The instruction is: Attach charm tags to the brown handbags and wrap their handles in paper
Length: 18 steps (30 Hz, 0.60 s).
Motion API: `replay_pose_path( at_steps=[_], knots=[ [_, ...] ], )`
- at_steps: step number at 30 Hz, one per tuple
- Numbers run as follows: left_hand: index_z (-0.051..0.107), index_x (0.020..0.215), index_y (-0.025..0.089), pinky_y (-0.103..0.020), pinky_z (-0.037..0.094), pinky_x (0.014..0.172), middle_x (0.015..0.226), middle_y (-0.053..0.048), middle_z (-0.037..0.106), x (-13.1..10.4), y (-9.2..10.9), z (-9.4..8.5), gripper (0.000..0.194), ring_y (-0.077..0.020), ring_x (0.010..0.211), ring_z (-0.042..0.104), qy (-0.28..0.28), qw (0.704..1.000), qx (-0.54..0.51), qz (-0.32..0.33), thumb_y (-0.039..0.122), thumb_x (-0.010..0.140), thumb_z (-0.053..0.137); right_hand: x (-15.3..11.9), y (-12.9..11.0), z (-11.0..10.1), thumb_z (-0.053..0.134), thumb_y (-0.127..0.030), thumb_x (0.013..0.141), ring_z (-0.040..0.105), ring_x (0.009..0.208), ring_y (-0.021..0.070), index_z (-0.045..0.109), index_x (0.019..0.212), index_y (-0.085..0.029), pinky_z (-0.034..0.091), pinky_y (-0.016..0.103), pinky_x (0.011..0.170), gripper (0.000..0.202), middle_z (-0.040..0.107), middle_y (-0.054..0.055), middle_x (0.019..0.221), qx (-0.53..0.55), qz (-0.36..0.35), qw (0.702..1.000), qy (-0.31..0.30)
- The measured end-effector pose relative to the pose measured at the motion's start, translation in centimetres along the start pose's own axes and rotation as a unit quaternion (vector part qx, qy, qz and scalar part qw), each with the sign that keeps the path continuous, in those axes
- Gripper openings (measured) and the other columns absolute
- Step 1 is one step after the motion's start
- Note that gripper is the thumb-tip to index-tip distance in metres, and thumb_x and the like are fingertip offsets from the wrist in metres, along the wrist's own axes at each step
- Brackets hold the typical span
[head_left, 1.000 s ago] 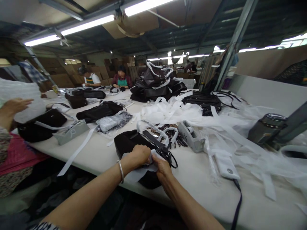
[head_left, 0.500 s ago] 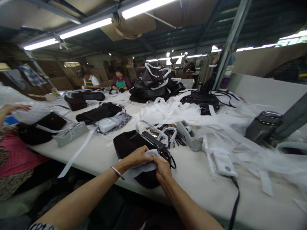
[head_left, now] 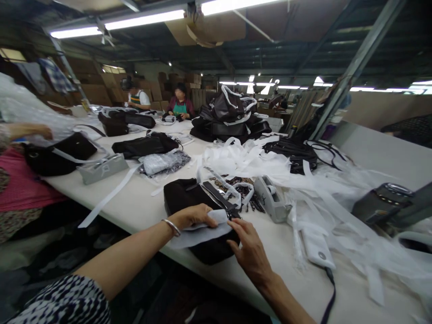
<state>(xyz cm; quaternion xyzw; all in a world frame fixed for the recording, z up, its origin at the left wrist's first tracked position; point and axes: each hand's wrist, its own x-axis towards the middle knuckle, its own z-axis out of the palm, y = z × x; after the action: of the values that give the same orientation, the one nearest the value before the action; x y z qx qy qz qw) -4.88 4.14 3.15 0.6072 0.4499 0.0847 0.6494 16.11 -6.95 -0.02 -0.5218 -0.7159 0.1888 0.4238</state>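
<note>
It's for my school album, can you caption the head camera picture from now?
Left hand holding a white sheet over a black bag, right hand close by, on a crowded table.

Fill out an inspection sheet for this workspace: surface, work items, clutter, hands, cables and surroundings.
Surface: white table, largely covered around the work.
Work items: black bag, with a white sheet over part of it.
Clutter: heaped white strips, grey dispenser beside the bag, dark flask.
Hands: left hand pinches the sheet; right hand touches the bag near the sheet's edge, thumb apart from fingers.
Cables: dark cord from a white device; cable or strap, cannot tell.
Surroundings: co-worker's hand at left; bag pile beyond; overhead lights lit.
</note>
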Motion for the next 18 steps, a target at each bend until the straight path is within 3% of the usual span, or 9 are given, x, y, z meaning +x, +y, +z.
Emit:
replay_pose_path(
  at_steps=[2, 4, 8, 13, 16, 18],
  knots=[
    [0.070, 0.077, 0.014, -0.023, 0.039, 0.052, 0.068, 0.001, 0.064, 0.2, 0.0, -0.1, 0.029, -0.0120, 0.056, 0.052, -0.015, 1.000, -0.013, 0.013, 0.028, 0.053, 0.076, 0.9, 0.2, 0.5, 0.063, -0.011, 0.078, 0.047, 0.128, 0.0306, 0.057, 0.133, -0.027, 0.038, 0.051, 0.106, 0.057, 0.055, 0.011, 0.139, -0.079, -0.114, 0.990, -0.002],
    [0.070, 0.079, 0.014, -0.023, 0.040, 0.055, 0.068, 0.001, 0.064, 0.4, -0.1, -0.1, 0.030, -0.0117, 0.058, 0.053, -0.015, 0.999, -0.027, 0.027, 0.026, 0.052, 0.076, 2.2, 0.4, 1.1, 0.058, -0.011, 0.083, 0.045, 0.130, 0.0283, 0.058, 0.132, -0.028, 0.034, 0.050, 0.108, 0.052, 0.055, 0.010, 0.139, -0.123, -0.182, 0.975, -0.008],
    [0.069, 0.080, 0.014, -0.024, 0.042, 0.057, 0.070, 0.002, 0.064, 0.7, -0.6, -0.1, 0.032, -0.0122, 0.060, 0.053, 0.004, 0.999, -0.033, 0.020, 0.025, 0.051, 0.076, 4.4, 0.7, 1.0, 0.049, -0.016, 0.094, 0.060, 0.099, 0.0199, 0.071, 0.108, -0.027, 0.042, 0.039, 0.095, 0.028, 0.073, 0.005, 0.097, -0.135, -0.270, 0.948, -0.097],
    [0.068, 0.085, 0.014, -0.023, 0.036, 0.054, 0.069, 0.003, 0.060, 0.2, -0.7, 0.7, 0.035, -0.0121, 0.061, 0.050, 0.052, 0.991, 0.087, 0.088, 0.037, 0.060, 0.075, 5.6, 0.7, 0.0, 0.045, -0.018, 0.097, 0.059, 0.083, 0.0176, 0.071, 0.110, -0.025, 0.046, 0.033, 0.077, 0.030, 0.071, 0.005, 0.085, -0.115, -0.311, 0.929, -0.164],
    [0.066, 0.086, 0.014, -0.023, 0.035, 0.056, 0.072, 0.002, 0.060, -0.5, -0.7, 1.4, 0.035, -0.0131, 0.065, 0.051, 0.118, 0.971, 0.162, 0.128, 0.044, 0.068, 0.071, 6.0, 0.8, 0.6, 0.053, -0.020, 0.094, 0.059, 0.084, 0.0183, 0.072, 0.104, -0.028, 0.048, 0.035, 0.079, 0.023, 0.070, 0.004, 0.087, -0.080, -0.303, 0.941, -0.125],
    [0.065, 0.093, 0.014, -0.023, 0.036, 0.058, 0.078, 0.000, 0.062, -1.0, -0.6, 1.5, 0.036, -0.0135, 0.067, 0.052, 0.121, 0.966, 0.173, 0.150, 0.046, 0.076, 0.064, 6.3, 1.0, 1.2, 0.063, -0.024, 0.088, 0.058, 0.100, 0.0219, 0.074, 0.093, -0.027, 0.048, 0.040, 0.088, 0.012, 0.069, 0.006, 0.102, -0.052, -0.258, 0.961, -0.082]
  ],
)
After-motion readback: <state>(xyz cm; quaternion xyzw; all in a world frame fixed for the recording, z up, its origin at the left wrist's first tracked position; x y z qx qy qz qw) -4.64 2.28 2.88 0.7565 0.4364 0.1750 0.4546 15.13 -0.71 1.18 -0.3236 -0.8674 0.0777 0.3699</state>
